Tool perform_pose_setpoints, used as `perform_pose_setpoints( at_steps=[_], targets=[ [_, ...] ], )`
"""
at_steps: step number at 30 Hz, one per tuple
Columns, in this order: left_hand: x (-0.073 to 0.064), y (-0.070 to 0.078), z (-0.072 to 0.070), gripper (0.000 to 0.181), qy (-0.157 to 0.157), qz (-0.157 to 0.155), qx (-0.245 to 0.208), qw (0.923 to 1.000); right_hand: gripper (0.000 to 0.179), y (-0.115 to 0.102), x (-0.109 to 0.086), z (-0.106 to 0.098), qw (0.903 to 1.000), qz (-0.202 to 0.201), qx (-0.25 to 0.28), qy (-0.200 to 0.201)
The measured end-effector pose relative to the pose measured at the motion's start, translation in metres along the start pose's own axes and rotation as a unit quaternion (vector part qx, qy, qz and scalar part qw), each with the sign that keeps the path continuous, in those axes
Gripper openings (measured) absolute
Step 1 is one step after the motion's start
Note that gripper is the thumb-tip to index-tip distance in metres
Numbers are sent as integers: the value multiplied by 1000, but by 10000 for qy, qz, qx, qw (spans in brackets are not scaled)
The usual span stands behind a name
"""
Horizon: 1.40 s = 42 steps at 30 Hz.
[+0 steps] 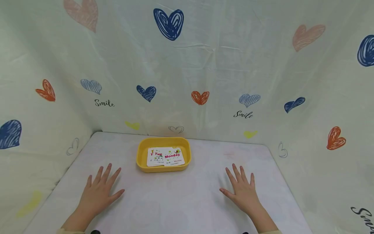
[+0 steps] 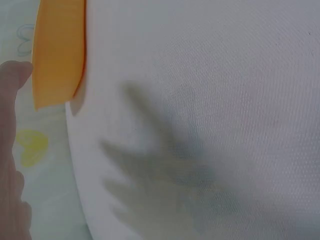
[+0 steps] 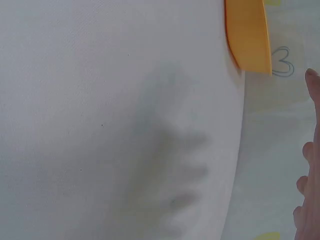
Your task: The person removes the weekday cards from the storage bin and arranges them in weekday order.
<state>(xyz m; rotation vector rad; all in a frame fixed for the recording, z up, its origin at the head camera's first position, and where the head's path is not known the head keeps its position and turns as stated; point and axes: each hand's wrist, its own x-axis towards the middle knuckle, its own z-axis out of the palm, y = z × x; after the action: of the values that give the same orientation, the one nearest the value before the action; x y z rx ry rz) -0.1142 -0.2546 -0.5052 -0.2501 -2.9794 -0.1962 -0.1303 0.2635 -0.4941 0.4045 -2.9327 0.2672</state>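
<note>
A yellow plastic tray [image 1: 142,162] stands toward the back of the white table, left of centre. Several white word cards [image 1: 173,157] lie overlapped in it, with "Monday" and "Tue" in red print. My left hand [image 1: 97,193] is spread, palm down, over the table to the front left of the tray, holding nothing. On the other side, my right hand [image 1: 242,191] is also spread and holds nothing, front right of the tray. Both wrist views show the tray's outer wall [image 2: 59,55] and each hand's shadow on the tabletop.
The white tabletop [image 1: 175,201] runs back to a pale curtain [image 1: 187,65] printed with hearts and the word "Smile". Curtain cloth also hangs along the left and right sides of the table.
</note>
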Motion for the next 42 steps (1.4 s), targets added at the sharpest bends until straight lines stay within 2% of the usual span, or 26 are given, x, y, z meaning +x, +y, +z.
perform_pose_setpoints(
  at_steps=[7,12,23,28,33,36,38,42],
  targets=[
    [6,6,2,83,-14,-70,-14,10000,83,-3,4,4,9997,-102,36,212],
    [15,14,0,83,-92,-201,-159,9996,85,-8,8,2,9998,-2,151,135],
    [46,42,3,87,-327,-511,-1065,9925,97,-27,28,3,9939,139,1087,-112],
    [56,49,9,90,-414,-647,-1643,9834,98,-37,37,8,9864,140,1635,-76],
    [65,53,17,92,-583,-804,-2357,9667,101,-48,45,13,9735,224,2271,-117],
    [71,55,24,95,-662,-1023,-2860,9505,104,-53,49,14,9627,314,2684,-173],
    [76,57,30,97,-621,-1279,-3283,9338,107,-56,52,14,9531,420,2992,-200],
    [84,63,44,98,-307,-1909,-4135,8898,111,-62,58,14,9319,641,3562,-246]
  ],
)
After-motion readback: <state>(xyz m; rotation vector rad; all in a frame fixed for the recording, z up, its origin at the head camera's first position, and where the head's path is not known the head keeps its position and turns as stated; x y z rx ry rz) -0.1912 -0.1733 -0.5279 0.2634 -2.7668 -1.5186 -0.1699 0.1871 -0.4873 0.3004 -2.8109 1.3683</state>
